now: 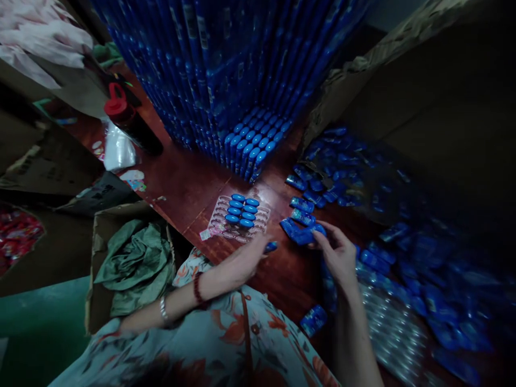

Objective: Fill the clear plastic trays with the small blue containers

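Note:
On the reddish table, a clear plastic tray [218, 217] with rows of oval pockets holds several small blue containers [247, 216] standing in two columns, their oval ends up. Just in front of the tray, my left hand [252, 257] is closed, with a small blue container [271, 246] at its fingertips. My right hand [341, 255] pinches another blue container [313, 233] between thumb and fingers. Beside and beyond those fingers, more printed blue containers [302, 210] lie flat on the wood. The exact contents of the containers cannot be made out.
Tall stacks of filled blue trays [209, 80] rise at the back. To the right, an open cardboard box [363, 70] spills loose blue containers. Clear empty trays [393, 328] lie at lower right. A red-lidded bottle [133, 121] stands left, above a carton [93, 269] with green cloth.

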The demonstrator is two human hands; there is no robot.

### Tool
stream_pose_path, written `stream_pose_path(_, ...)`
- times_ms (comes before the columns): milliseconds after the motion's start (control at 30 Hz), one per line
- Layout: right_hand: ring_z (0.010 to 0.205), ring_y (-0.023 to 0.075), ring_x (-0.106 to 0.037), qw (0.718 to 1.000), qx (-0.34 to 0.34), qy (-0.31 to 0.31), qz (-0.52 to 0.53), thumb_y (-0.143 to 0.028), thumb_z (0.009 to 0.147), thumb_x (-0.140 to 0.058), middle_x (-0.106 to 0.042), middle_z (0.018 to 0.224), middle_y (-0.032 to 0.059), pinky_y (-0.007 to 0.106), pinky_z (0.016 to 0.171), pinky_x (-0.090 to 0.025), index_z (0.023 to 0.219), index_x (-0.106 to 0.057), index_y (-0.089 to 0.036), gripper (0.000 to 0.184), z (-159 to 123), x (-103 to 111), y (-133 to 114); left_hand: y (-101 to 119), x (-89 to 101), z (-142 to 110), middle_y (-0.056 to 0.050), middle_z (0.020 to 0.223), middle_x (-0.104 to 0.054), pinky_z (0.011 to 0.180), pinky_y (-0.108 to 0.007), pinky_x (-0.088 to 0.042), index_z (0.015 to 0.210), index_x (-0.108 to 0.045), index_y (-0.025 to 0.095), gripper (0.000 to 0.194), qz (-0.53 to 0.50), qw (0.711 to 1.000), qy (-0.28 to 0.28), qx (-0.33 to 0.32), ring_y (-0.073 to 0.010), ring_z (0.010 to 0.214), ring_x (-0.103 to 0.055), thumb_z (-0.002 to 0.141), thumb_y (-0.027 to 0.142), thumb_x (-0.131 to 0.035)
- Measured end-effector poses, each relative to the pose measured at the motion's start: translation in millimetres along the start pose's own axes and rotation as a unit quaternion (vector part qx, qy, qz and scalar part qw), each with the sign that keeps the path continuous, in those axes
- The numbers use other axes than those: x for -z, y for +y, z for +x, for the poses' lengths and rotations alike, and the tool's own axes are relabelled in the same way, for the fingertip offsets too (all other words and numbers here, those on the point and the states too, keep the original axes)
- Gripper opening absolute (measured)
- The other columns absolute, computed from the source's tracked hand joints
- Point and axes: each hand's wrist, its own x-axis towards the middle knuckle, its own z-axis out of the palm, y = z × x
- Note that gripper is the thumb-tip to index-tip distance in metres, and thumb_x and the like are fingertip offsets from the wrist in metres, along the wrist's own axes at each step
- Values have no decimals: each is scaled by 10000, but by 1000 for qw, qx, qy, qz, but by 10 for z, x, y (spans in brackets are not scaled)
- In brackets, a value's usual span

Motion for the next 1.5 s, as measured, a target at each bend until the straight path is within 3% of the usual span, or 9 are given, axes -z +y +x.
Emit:
stream_pose_path(167,628,158,-645,988,-26,-100,118,-433,711,-667,-668,778,4,327,625,-559,967,-597,-198,355,-289,-584,-107,-353,402,-371,-52,965,-616,751,-294,-527,1100,-484,158,385,-120,961,195,155,-157,832,-611,766,287,-628)
stream_pose_path(267,737,174,-652,992,94,-81,21,-373,788,-609,-678,844,32,327,684,-553,948,-613,-196,238,-361,-874,-124,-506,534,-443,-35,866,-634,714,-279,-529,981,-567,134,346,-152,918,308,199,-149,767,-613,712,320,-678)
stream_pose_path(367,878,184,-630,943,281,-121,-130,-251,875,-489,-662,958,69,326,779,-525,1017,-621,-199,200,-359,-985,-159,-553,555,-442,-43,892,-636,761,-292,-520,981,-620,147,232,-64,922,355,140,-154,821,-610,786,274,-615)
stream_pose_path(600,797,192,-592,774,408,-222,-430,-63,874,-344,-624,913,96,292,661,-475,1087,-590,-175,344,-334,-1017,-488,-643,444,-413,-85,1020,-582,810,-303,-511,1193,-514,168,319,191,951,238,-57,-156,942,-566,905,112,-390)
stream_pose_path(767,809,197,-588,726,404,-273,-484,-26,823,-412,-613,916,89,275,649,-455,1079,-587,-190,351,-308,-1094,-649,-604,504,-378,-128,1028,-568,797,-336,-515,1170,-488,115,323,314,930,139,-129,-190,957,-543,902,68,-313)
stream_pose_path(1000,781,178,-597,790,395,-185,-431,-138,908,-367,-617,954,93,266,643,-470,1220,-556,-228,375,-359,-1093,-408,-457,566,-186,-106,980,-572,822,-360,-486,1107,-526,130,320,381,915,6,-132,-198,939,-530,875,44,-324)
stream_pose_path(1200,794,164,-594,905,292,-19,-308,-276,919,-384,-618,980,70,275,702,-487,1260,-530,-263,371,-310,-677,-135,-486,539,-288,-142,1123,-542,829,-384,-459,1266,-460,167,398,382,900,119,-171,-230,1008,-501,891,99,-347)
stream_pose_path(1333,772,191,-574,942,190,86,-265,-363,882,-417,-621,856,75,334,738,-467,970,-667,-193,315,90,-129,71,-260,185,-151,-120,1036,-574,801,-334,-459,1214,-503,147,384,314,917,127,-209,-198,942,-525,868,70,-356)
stream_pose_path(1500,761,194,-561,950,137,-7,-282,-522,804,-484,-581,884,80,338,732,-449,993,-624,-165,427,503,85,276,55,-487,570,-175,1206,-526,865,-387,-446,1225,-467,106,388,343,925,-27,-158,-252,1050,-522,838,131,-474)
